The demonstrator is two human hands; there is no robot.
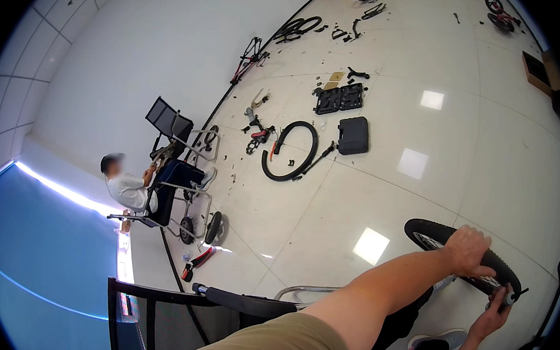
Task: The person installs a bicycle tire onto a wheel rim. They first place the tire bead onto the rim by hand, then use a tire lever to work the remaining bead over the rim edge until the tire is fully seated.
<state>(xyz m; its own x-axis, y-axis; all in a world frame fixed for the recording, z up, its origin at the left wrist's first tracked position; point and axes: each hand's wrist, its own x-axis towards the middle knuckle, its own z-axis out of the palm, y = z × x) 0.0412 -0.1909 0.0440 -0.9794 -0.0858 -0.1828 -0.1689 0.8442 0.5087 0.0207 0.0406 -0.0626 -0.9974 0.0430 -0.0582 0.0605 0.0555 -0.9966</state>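
A small bicycle wheel (430, 231) with a black knobbly tyre and thin spokes is tilted in front of me at the right. My left hand (470, 250) is closed over the upper side of the tyre, its fingers wrapped round it. My right hand (494, 315) is at the wheel's near right end, fingers pinched on a small rounded grey part (510, 298). A short dark piece sticks out beside that part. Whether the grey part is fixed to the wheel, I cannot tell.
A loose black tyre (314, 145), a black case (353, 136) and an open toolbox (340, 99) lie on the tiled floor. Bike parts and frames are scattered beyond. At left, a person (131, 186) sits in a chair near two small wheels (213, 228). A chair armrest (244, 302) is beside me.
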